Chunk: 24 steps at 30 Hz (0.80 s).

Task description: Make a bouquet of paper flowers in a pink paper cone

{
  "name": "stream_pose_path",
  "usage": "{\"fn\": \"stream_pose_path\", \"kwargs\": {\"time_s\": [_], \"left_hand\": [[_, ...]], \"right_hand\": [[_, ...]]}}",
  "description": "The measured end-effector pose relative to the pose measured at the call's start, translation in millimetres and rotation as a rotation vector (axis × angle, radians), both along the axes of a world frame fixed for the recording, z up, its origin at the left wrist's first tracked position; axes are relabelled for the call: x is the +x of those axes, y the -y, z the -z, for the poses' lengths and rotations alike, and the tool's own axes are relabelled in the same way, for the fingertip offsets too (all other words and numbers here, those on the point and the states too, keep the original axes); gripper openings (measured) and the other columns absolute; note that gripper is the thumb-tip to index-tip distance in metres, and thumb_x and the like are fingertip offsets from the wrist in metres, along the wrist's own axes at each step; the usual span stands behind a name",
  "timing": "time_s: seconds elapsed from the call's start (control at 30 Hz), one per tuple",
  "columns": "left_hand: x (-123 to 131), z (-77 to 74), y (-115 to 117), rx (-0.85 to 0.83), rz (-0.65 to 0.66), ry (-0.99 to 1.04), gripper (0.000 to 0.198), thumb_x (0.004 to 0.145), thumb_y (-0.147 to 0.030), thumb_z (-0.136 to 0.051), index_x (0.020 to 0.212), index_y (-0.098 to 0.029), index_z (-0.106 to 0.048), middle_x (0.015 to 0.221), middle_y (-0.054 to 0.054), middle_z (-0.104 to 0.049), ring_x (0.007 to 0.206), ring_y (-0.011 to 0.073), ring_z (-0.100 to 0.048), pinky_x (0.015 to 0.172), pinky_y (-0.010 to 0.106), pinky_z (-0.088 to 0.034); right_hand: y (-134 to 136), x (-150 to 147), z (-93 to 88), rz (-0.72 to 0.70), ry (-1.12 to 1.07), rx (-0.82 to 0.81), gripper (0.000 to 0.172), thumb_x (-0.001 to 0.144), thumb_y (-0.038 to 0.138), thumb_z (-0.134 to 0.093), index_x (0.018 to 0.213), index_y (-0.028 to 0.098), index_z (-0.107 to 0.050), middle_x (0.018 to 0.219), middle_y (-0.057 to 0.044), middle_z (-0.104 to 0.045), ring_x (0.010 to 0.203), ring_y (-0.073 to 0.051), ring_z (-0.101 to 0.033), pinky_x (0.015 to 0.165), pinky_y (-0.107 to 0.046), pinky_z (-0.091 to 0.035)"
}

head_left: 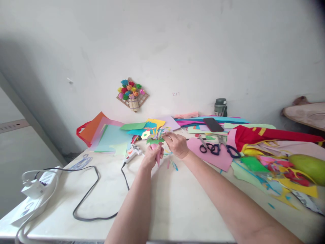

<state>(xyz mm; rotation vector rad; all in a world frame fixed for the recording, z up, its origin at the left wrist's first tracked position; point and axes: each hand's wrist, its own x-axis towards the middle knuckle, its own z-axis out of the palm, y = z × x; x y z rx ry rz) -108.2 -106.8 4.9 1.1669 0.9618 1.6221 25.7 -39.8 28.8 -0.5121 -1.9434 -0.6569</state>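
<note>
My left hand [153, 156] is wrapped round a pink paper cone [157, 156], which points downward above the table. From the cone's top rise a green paper collar [155, 141] and a bunch of thin multicoloured paper strips [158, 133]. My right hand [177, 144] is closed in a pinch at the right side of these strips. What sits between its fingertips is too small to make out. A white hot glue gun [133, 153] lies left of my left hand. Paper scraps [174, 165] lie below the hands.
A power strip [35, 196] with cables stands at the left edge. Coloured paper sheets [114, 135] lie at the back left. Scissors [232, 150], a phone [213, 124], a bottle [220, 107], a green fruit [308, 167] and scraps occupy the right. Paper flowers [132, 93] hang on the wall.
</note>
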Motion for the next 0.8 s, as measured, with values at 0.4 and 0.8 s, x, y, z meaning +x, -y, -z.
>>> {"fn": "stream_pose_path", "kwargs": {"time_s": [0.4,0.8], "left_hand": [[-2.4,2.6,-0.9,0.006,0.024,-0.025,0.05,0.055,-0.058,-0.075,0.067,-0.013,-0.057,0.053,0.0,-0.053,0.04,0.0064,-0.043,0.041,0.021,-0.029],[2.1,0.4,0.5,0.028,-0.011,-0.046,0.051,0.054,-0.057,-0.076,0.069,-0.012,-0.057,0.052,-0.001,-0.053,0.041,0.0065,-0.042,0.039,0.021,-0.03]], "right_hand": [[-4.7,0.4,2.0,-0.029,0.039,0.017,0.025,0.092,0.018,-0.044,0.099,0.021,-0.068,0.087,-0.005,-0.069,0.07,-0.015,-0.051,0.06,-0.03,-0.029],[-7.3,1.1,0.9,-0.026,-0.071,0.094,0.023,0.09,0.016,-0.048,0.09,0.02,-0.07,0.076,-0.003,-0.071,0.065,-0.015,-0.054,0.06,-0.031,-0.028]]}}
